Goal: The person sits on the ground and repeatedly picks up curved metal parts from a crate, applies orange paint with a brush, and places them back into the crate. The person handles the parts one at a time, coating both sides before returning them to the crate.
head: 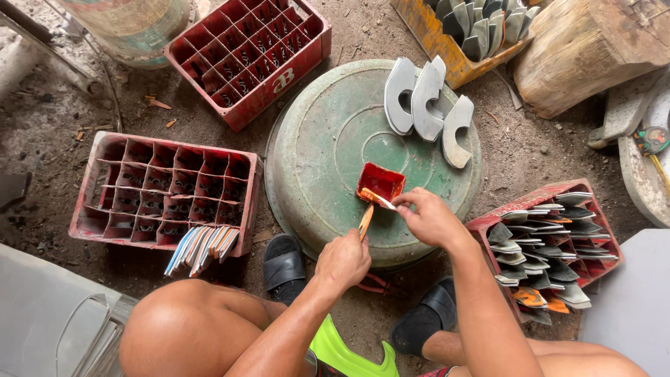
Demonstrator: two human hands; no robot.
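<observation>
Head view: dirt floor (523,150); upturned green basin (314,153) holds red paint tray (380,181).

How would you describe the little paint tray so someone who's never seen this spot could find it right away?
Find the big round green basin turned upside down on the dirt floor between the red crates. On its near side, just beyond the right hand, sits a small square tray. It is the only bright red, wet-looking thing on the basin; the grey curved metal pieces lie at the far edge.
</observation>
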